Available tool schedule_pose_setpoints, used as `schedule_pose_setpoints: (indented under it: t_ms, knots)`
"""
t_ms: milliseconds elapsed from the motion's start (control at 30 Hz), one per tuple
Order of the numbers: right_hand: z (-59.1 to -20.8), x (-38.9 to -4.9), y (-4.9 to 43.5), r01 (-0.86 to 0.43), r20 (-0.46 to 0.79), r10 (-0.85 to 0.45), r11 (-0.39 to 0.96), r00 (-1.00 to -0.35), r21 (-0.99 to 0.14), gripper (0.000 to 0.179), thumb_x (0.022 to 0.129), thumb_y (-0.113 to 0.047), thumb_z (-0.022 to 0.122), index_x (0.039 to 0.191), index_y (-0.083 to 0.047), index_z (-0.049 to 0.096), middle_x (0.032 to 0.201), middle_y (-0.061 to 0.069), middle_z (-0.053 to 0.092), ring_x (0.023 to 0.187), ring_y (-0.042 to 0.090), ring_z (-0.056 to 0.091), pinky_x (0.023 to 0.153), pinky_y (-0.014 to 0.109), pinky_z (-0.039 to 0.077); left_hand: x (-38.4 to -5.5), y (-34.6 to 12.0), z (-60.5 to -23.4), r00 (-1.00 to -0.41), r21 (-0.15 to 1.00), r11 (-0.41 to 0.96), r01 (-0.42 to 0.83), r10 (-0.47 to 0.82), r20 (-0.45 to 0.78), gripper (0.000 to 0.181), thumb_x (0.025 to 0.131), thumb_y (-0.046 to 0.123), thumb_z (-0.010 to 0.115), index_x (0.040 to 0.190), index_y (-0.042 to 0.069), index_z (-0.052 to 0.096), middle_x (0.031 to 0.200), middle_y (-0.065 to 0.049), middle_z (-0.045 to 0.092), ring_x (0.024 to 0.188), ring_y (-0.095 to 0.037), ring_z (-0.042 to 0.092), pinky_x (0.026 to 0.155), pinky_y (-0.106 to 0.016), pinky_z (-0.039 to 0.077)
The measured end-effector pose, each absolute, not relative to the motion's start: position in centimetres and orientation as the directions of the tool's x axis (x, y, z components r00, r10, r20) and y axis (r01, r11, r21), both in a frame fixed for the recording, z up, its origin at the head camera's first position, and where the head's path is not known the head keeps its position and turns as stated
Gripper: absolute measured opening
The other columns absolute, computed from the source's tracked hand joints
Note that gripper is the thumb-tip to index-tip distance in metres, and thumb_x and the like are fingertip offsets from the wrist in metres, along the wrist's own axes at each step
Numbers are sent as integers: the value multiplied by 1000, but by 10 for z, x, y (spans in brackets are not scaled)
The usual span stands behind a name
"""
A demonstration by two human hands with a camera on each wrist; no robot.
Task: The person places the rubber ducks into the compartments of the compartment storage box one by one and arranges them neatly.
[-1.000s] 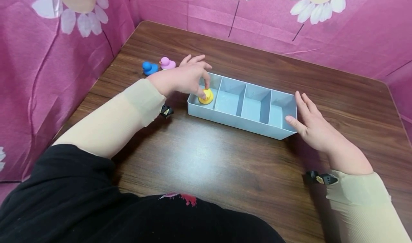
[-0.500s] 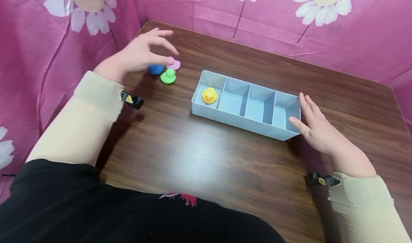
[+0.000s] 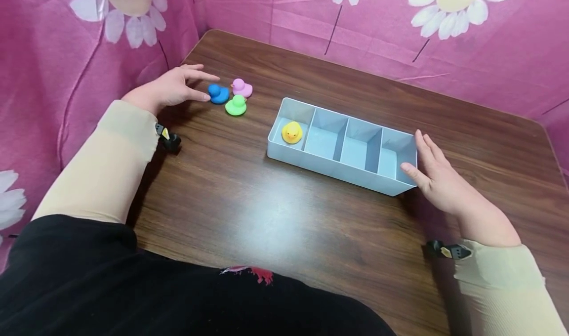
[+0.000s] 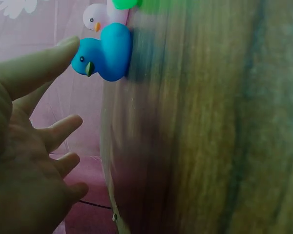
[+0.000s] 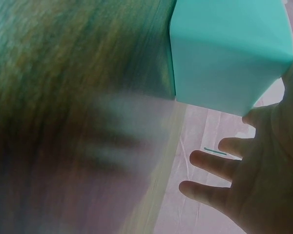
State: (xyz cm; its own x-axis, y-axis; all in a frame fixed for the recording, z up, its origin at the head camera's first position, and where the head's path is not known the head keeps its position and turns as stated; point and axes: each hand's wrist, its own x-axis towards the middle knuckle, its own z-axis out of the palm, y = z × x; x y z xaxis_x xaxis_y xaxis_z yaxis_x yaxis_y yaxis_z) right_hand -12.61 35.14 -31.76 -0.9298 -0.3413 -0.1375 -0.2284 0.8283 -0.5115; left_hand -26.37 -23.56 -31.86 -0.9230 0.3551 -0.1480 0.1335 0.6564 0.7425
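In the head view my left hand [image 3: 182, 85] is beside a blue rubber duck [image 3: 218, 94], thumb and fingers spread, thumb tip right at the duck's head. A green duck [image 3: 236, 105] and a pink duck [image 3: 242, 88] stand close to the blue one. Further right lies a light blue four-part box [image 3: 340, 169]; a yellow duck [image 3: 292, 133] sits in its leftmost compartment. My right hand [image 3: 437, 180] rests against the box's right end, fingers straight along the end wall and thumb at the rim. The right wrist view has the box end [image 5: 224, 68] near the spread fingers.
The brown wooden table [image 3: 284, 227] carries everything. Pink cloth [image 3: 284, 15] with white flowers hangs along its left and back edges. The box's three other compartments hold nothing visible.
My left hand has let go of the yellow duck in the leftmost compartment and moved left, then down beside the blue duck. The right hand stays at the box's end.
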Motion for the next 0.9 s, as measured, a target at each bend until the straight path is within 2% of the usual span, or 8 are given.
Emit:
schedule_pose_setpoints:
  t_ms: [200, 400, 567, 667, 900]
  knots:
    - [-319, -127, 352, -216, -149, -332, 834, -931, -508, 77, 105, -35, 46, 158, -19, -7, 162, 20, -10, 146, 45, -3, 110, 66, 5, -272, -236, -320, -898, 701, 692, 174, 404, -175, 51, 93, 15, 69, 140, 5, 53, 161, -20, 15, 149, -28, 3, 117, -48, 2]
    - [-319, -127, 352, -210, -156, -327, 839, -932, -502, 77, 105, -35, 47, 158, -19, -7, 162, 20, -10, 145, 47, -2, 110, 67, 6, -275, -236, -319, -889, 683, 706, 188, 418, -187, 48, 92, 13, 70, 137, 3, 56, 159, -22, 20, 149, -33, 5, 117, -49, 4]
    - [-318, -128, 352, -210, -159, -327, 842, -932, -497, 78, 105, -36, 47, 158, -18, -7, 162, 20, -10, 145, 47, -3, 110, 66, 6, -275, -235, -319, -899, 669, 708, 224, 416, -139, 43, 89, 13, 73, 128, -1, 62, 155, -26, 29, 147, -36, 15, 117, -47, 10]
    - [-318, -128, 351, -209, -163, -327, 843, -931, -495, 77, 105, -36, 46, 158, -19, -8, 162, 20, -10, 145, 46, -3, 110, 66, 6, -274, -234, -320, -910, 657, 721, 219, 394, -129, 43, 88, 16, 76, 125, -1, 64, 154, -25, 31, 146, -35, 16, 117, -45, 11]
    - [-318, -128, 352, -210, -168, -332, 841, -928, -499, 76, 106, -36, 45, 158, -19, -8, 162, 19, -10, 146, 43, -4, 110, 66, 5, -273, -234, -325, -922, 646, 724, 240, 379, -82, 40, 88, 23, 77, 117, -4, 69, 153, -24, 35, 146, -32, 19, 117, -34, 0]
